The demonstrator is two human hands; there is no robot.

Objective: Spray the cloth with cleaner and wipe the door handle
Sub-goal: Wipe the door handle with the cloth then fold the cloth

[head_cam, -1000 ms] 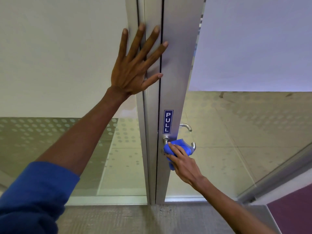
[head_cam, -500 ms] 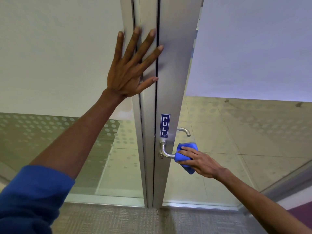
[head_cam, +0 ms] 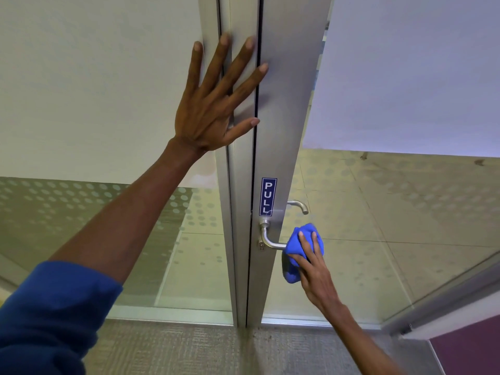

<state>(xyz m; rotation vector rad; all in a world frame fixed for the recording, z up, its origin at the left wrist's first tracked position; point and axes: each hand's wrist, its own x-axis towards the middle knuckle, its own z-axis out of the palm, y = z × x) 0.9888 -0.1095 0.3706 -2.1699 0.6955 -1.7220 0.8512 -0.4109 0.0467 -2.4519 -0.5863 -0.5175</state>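
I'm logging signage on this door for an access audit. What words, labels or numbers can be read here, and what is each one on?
"PULL" in white capitals stacked top to bottom on a small blue sticker, stuck to the metal door frame just above the door handle.
No other text, brand or number is readable; the blue cloth and the glass show none.

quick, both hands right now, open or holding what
Left hand: open, fingers spread flat against the metal door frame.
Right hand: closed on the blue cloth, pressing it to the door handle.
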